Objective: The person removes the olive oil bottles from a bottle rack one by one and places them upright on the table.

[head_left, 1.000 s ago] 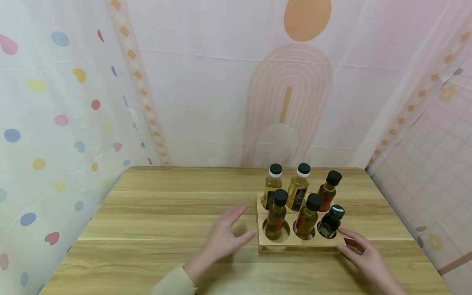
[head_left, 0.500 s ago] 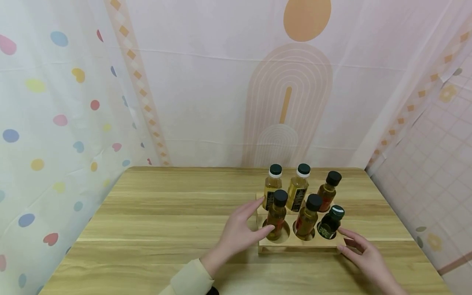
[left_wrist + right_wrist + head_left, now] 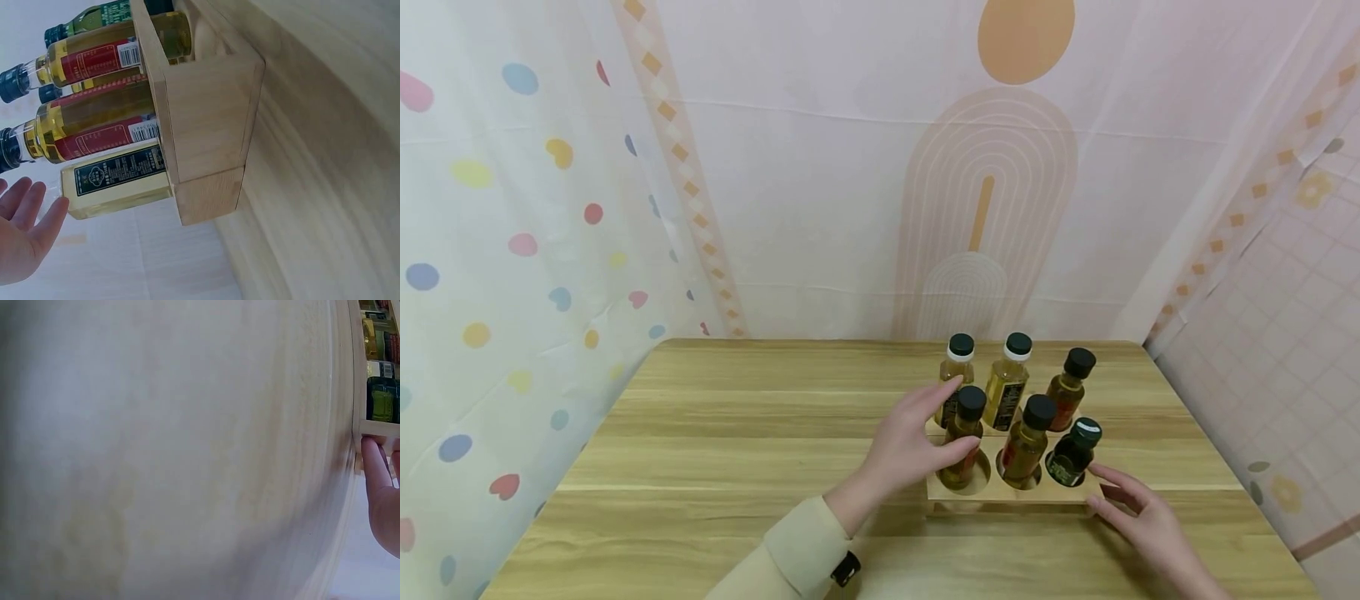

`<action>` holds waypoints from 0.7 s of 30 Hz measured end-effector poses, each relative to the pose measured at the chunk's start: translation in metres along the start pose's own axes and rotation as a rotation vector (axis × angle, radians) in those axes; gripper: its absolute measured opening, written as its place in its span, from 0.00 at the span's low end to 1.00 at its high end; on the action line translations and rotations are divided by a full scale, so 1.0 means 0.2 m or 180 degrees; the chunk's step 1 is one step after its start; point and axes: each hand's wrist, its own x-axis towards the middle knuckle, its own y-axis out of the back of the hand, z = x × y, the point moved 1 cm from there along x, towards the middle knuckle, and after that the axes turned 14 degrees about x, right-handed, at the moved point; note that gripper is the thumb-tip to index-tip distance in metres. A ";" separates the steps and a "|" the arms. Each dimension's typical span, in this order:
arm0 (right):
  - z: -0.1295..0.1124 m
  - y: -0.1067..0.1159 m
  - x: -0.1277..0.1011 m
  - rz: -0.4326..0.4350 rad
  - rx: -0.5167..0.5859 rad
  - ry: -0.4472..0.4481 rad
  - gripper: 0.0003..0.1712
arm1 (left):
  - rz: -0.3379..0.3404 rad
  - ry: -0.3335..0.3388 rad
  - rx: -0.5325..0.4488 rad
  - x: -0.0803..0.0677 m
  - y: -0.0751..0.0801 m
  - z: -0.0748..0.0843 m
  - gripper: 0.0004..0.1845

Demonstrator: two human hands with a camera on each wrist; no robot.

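Observation:
A wooden bottle rack (image 3: pixel 1022 493) stands on the table, bearing two stepped rows of oil bottles. My left hand (image 3: pixel 906 446) reaches around the upper part of the front-left bottle (image 3: pixel 958 467), fingers spread and thumb extended past its front. Behind those fingers stands the rear-left bottle (image 3: pixel 961 367), partly hidden. In the left wrist view, the hand (image 3: pixel 25 231) is beside the bottle caps with its fingers loosely apart. My right hand (image 3: pixel 1150 521) holds the rack's front right corner, thumb at the front and fingers along the end, near a dark green bottle (image 3: pixel 1071 458).
To the left, the wooden table (image 3: pixel 737 450) stretches out. A patterned curtain (image 3: pixel 820 208) hangs behind the table and along both sides. Other bottles, including a black-capped one (image 3: pixel 1024 450) at the front middle, stand close together in the rack.
My left hand has moved right and away from me, from beside the rack to around the front-left bottle. My right hand and the rack have stayed in place.

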 end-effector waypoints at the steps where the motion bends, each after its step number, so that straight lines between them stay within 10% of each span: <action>1: 0.00 0.00 0.00 0.0007 0.0000 0.0009 0.30 | -0.0002 -0.0043 0.0035 0.01 0.00 0.00 0.38; 21: 0.00 0.02 0.03 -0.0153 0.0285 -0.0028 0.32 | -0.0136 -0.0201 -0.0377 0.09 0.01 0.00 0.30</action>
